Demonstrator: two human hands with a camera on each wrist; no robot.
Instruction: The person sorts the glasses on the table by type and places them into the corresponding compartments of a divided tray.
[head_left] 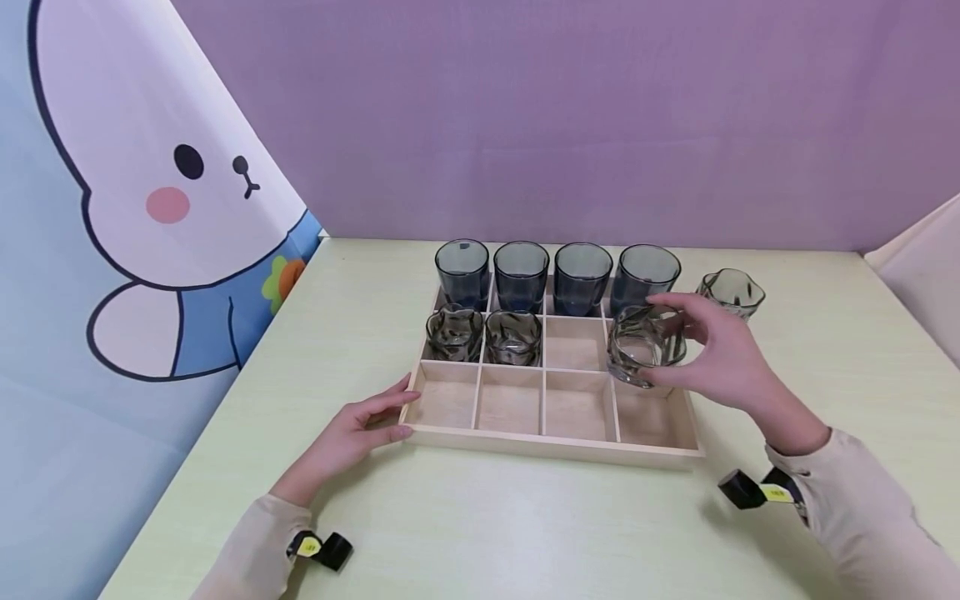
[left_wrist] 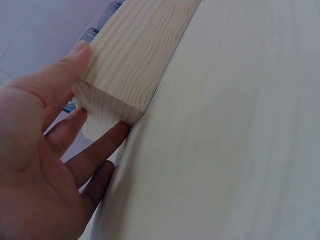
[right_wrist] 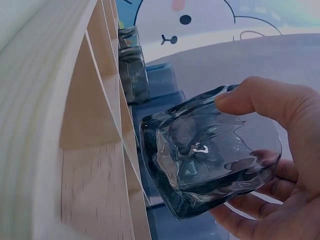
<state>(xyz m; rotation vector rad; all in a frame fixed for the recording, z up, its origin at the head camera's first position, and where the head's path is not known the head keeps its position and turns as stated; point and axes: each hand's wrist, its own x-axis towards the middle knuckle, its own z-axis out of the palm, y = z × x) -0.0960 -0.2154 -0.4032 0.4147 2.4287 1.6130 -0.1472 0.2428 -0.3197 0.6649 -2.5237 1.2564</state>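
My right hand (head_left: 726,357) grips a short, wavy smoked-glass tumbler (head_left: 636,346), thumb on one side and fingers on the other. The tumbler is tilted over the right end of a wooden divided tray (head_left: 555,447); the right wrist view shows its thick base (right_wrist: 167,160) toward the compartments. At the tray's front left corner, my left hand (head_left: 351,435) touches the wood with fairly straight fingers (left_wrist: 95,157). Two similar tumblers (head_left: 454,335) (head_left: 513,340) stand in the middle row's left compartments. Several tall dark glasses (head_left: 521,279) fill the back row.
Another wavy tumbler (head_left: 731,292) stands on the table right of the tray, partly behind my right hand. The pale table (head_left: 480,533) meets a purple backdrop (head_left: 555,125) behind the tray. A cartoon-printed cloth (head_left: 150,250) hangs on the left.
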